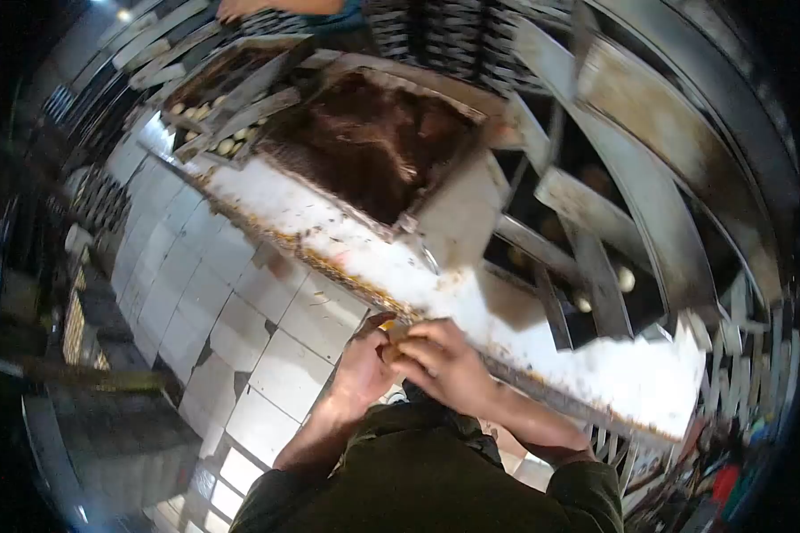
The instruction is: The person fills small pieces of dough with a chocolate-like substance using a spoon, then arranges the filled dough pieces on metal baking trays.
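My left hand (pixel 362 366) and my right hand (pixel 452 364) meet in front of my body, at the near edge of the white table. Between their fingers is a small tan-yellow roundish thing (pixel 393 341), mostly covered, so its kind does not show. The left fingers curl around its left side. From the right, the fingers of my other hand bend over it. Yellowish peel-like scraps (pixel 338 271) lie along the table edge just beyond my hands.
On the white table (pixel 320 209) stands a large wooden box of dark brown loose material (pixel 329 133). Small pale round things (pixel 233 142) fill compartments at the left. Wooden dividers (pixel 600 275) stand on the right. A bare arm (pixel 284 7) of another person shows at the top.
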### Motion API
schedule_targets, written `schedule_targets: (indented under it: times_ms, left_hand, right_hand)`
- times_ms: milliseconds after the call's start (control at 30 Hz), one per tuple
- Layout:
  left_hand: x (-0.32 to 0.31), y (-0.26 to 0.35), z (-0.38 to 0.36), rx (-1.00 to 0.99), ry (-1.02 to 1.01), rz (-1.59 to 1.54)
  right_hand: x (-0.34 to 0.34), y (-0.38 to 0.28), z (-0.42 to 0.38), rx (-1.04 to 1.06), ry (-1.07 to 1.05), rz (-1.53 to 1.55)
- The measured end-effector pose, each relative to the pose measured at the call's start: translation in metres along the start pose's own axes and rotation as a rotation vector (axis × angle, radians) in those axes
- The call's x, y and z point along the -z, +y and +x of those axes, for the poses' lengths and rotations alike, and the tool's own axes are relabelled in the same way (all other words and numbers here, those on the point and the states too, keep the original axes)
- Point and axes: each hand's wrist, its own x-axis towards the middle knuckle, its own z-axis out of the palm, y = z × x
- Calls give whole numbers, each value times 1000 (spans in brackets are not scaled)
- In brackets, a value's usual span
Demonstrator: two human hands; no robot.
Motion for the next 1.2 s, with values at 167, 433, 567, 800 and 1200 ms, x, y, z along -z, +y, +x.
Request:
schedule_targets:
  times_ms: [167,433,567,800,1200]
  left_hand:
    - [-32,-64,-14,206,-188,90]
    - [-107,-226,-20,27,-482,630]
    - [-190,-352,5,-32,-594,527]
    - [-217,-523,103,-808,-1073,1735]
    - [-135,-381,-35,-343,-192,1066]
  right_hand:
    - [20,-18,-97,-228,38,-417]
    - [112,-18,-232,-478,690,-179]
    - [145,4,-327,-484,656,-720]
    - [287,184,-445,-829,1009,-173]
    - [304,222,-455,-878,489,-681]
